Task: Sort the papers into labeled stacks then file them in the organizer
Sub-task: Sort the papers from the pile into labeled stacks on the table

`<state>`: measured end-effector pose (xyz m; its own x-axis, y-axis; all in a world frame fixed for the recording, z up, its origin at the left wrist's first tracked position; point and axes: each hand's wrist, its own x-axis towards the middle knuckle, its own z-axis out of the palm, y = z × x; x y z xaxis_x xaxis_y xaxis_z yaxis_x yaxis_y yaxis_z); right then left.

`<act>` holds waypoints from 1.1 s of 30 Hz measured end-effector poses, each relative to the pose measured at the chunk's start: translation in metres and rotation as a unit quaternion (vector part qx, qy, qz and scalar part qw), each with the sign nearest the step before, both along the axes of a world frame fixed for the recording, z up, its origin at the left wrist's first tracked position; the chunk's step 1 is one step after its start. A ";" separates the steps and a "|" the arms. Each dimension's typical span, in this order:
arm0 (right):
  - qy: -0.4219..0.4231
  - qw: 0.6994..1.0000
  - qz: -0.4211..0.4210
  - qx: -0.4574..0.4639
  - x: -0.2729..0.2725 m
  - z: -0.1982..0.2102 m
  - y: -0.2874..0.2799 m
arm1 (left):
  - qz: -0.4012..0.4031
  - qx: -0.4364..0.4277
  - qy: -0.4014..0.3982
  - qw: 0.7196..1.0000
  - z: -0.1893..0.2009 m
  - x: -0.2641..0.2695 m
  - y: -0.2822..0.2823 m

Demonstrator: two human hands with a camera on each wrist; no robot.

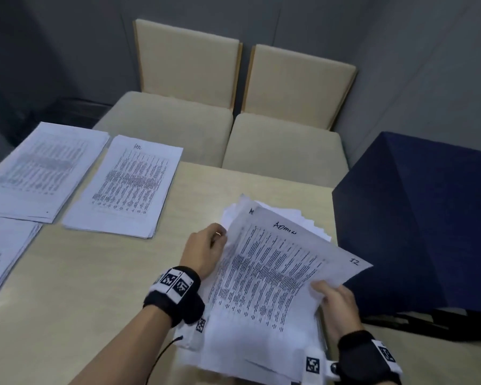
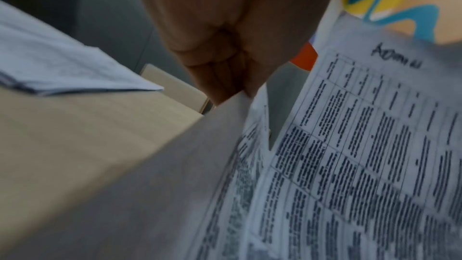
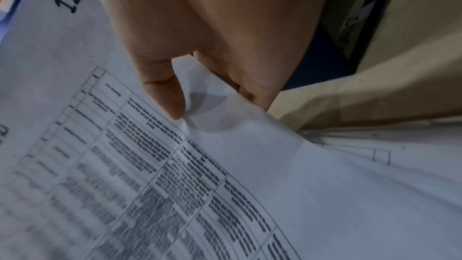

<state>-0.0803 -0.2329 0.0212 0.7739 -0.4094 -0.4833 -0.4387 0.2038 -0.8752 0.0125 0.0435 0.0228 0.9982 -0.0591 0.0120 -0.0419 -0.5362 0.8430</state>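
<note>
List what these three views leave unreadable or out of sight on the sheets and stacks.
- Printed table text on the top sheet: blurred in all three views; only the handwritten "Admin" and "12" read.
- Sheets under it: covered by the top sheet.
- Left hand fingers: behind the paper edge in the head view.
- Near-left stack: cut off by the head view's left edge.
- Far-left stack: label too blurred.
- Dark blue box: inside unseen.

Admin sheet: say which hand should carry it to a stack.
Right, probably. The right hand already pinches the Admin sheet by its lifted edge, while the left hand holds the bundle beneath it.
</note>
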 end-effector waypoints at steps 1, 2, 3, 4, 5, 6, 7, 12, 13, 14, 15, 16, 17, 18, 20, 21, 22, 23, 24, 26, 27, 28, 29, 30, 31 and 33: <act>0.006 1.000 0.002 0.010 0.001 -0.002 0.002 | -0.013 -0.092 0.023 0.995 0.004 -0.003 0.001; 0.009 1.000 0.000 0.019 0.000 -0.004 0.003 | -0.031 -0.177 0.058 0.982 0.009 -0.006 0.002; 0.011 1.000 -0.002 0.026 0.001 -0.005 0.004 | -0.047 -0.247 0.100 0.963 0.013 -0.008 0.004; 0.010 0.999 0.002 0.033 0.000 -0.007 0.004 | -0.059 -0.296 0.144 0.942 0.016 -0.009 0.006; 0.012 0.999 0.007 0.043 0.000 -0.006 0.006 | -0.064 -0.323 0.182 0.926 0.016 -0.009 0.008; 0.008 0.998 0.018 0.052 0.000 -0.005 0.007 | -0.067 -0.337 0.210 0.915 0.017 -0.009 0.009; 0.003 0.998 0.025 0.056 -0.001 -0.004 0.008 | -0.065 -0.338 0.231 0.910 0.015 -0.010 0.010; -0.012 0.999 0.022 0.042 -0.007 -0.005 0.008 | -0.042 -0.350 0.282 0.892 0.003 -0.008 0.013; -0.015 0.999 0.022 0.041 -0.007 -0.004 0.008 | -0.031 -0.353 0.281 0.892 0.002 -0.007 0.012; -0.023 0.998 0.028 0.043 -0.007 -0.003 0.006 | -0.019 -0.355 0.273 0.894 0.002 -0.006 0.011; -0.031 0.998 0.039 0.042 -0.007 -0.002 0.005 | -0.010 -0.351 0.260 0.899 0.002 -0.004 0.010; -0.032 0.998 0.050 0.036 -0.008 -0.002 0.003 | -0.003 -0.346 0.247 0.905 0.002 -0.002 0.009; -0.030 0.997 0.066 0.030 -0.008 -0.001 0.002 | 0.000 -0.341 0.233 0.911 0.002 -0.001 0.008; -0.022 0.996 0.082 0.025 -0.010 -0.001 0.001 | 0.004 -0.338 0.220 0.915 0.001 0.001 0.007; -0.012 0.995 0.100 0.018 -0.014 -0.003 -0.003 | 0.024 -0.315 0.190 0.930 -0.003 0.003 0.004; -0.010 0.994 0.105 0.015 -0.018 -0.004 -0.003 | 0.047 -0.279 0.170 0.944 -0.007 0.004 0.003; -0.013 0.995 0.100 0.011 -0.021 -0.006 -0.005 | 0.081 -0.220 0.141 0.962 -0.012 0.006 0.002; -0.019 0.995 0.100 -0.001 -0.024 -0.009 -0.007 | 0.110 -0.131 0.119 0.978 -0.017 0.008 0.001; -0.027 0.995 0.091 -0.009 -0.028 -0.012 -0.009 | 0.122 -0.033 0.115 0.985 -0.020 0.009 0.001; -0.031 0.998 0.057 0.003 -0.031 -0.019 -0.012 | 0.094 0.135 0.162 0.973 -0.030 0.008 0.000; -0.033 0.998 0.047 0.017 -0.031 -0.024 -0.015 | 0.074 0.174 0.182 0.965 -0.032 0.007 -0.001; -0.031 0.998 0.044 0.019 -0.030 -0.026 -0.015 | 0.063 0.191 0.187 0.962 -0.033 0.007 -0.002; -0.036 0.998 0.035 0.038 -0.028 -0.027 -0.014 | 0.060 0.195 0.181 0.962 -0.032 0.007 -0.003; -0.033 0.998 0.018 0.056 -0.026 -0.024 -0.012 | 0.056 0.204 0.165 0.963 -0.031 0.008 -0.004; -0.040 0.996 0.018 0.077 -0.024 -0.022 -0.011 | 0.043 0.222 0.145 0.963 -0.028 0.008 -0.004; -0.046 0.996 0.021 0.069 -0.021 -0.024 -0.012 | 0.002 0.286 0.114 0.951 -0.020 0.007 -0.004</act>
